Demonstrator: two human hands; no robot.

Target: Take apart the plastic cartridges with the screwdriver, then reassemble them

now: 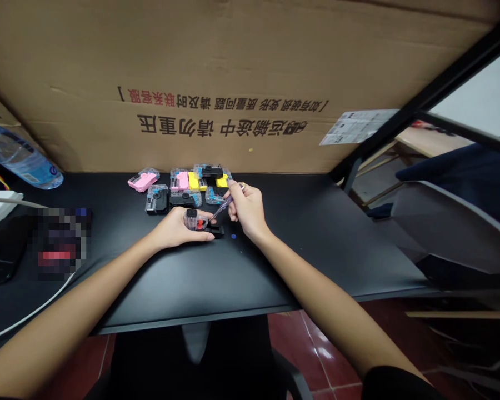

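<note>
**A:** What is the left hand [175, 230] doing?

**B:** It's cupping a clear cartridge [195, 221] with a red part inside. The fingers [204, 235] are closing narrowly around it, and it's sitting on a black block [215, 231]. I'd guess it's being held that way to stop it sliding.

**A:** And the right hand [246, 209]?

**B:** It's pinching a thin purple tool [225, 205] between thumb and fingers, much as someone grips a pencil. That grip is probably giving fine control at the tip.

**A:** Which way is the tool pointing?

**B:** Its long axis is slanting down from the right hand, and the tip is aiming at the clear cartridge. I can't tell whether they're touching or only just apart.

**A:** Where is all this happening?

**B:** Just in front of a group of cartridges [186, 195] on the black worktop [275, 266]. A pink cartridge [144, 180] is sitting at the group's left end, and a small blue dot [234, 236] is lying in front of the group. Behind the group, a cardboard box [191, 66] is standing upright.
</note>
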